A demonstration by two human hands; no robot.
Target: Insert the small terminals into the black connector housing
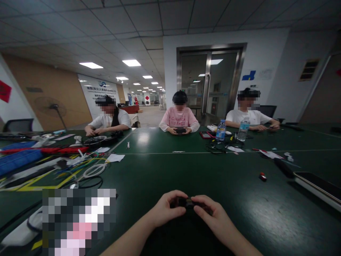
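A small dark object [189,203] is between my two hands, low in the middle of the view, over the green table [149,174]. My left hand [169,209] grips its left side with curled fingers and thumb. From the right, my right hand [209,210] pinches the same object between thumb and fingertips. What the object is cannot be made out, and part of it is hidden behind my fingers.
Cables [94,171], a blue tray [20,160] and a white paper [115,158] lie at left. Two bottles [221,131], a small red item [262,176] and a flat dark-topped device [318,186] are at right. Three people sit across the table.
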